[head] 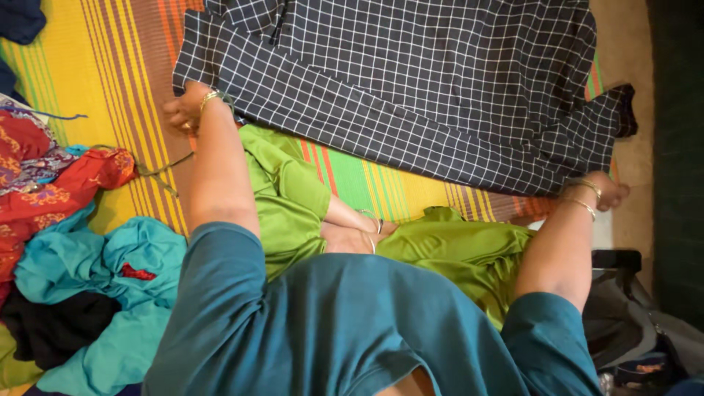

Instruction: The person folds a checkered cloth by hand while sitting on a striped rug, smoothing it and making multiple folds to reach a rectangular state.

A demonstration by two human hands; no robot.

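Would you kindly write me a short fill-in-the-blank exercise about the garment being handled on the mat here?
1. The left hand and right hand both grip edges of a dark ____ shirt with thin white lines.
2. The shirt lies spread on a ____ mat.
3. Beside the left arm sits a pile of clothes, its topmost piece being ____.

Missing words: checked; striped; red

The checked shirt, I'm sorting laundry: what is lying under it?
Under the dark checked shirt lies a striped mat in yellow, green and red. The left hand and right hand grip its near corners. Anything else beneath it is covered.
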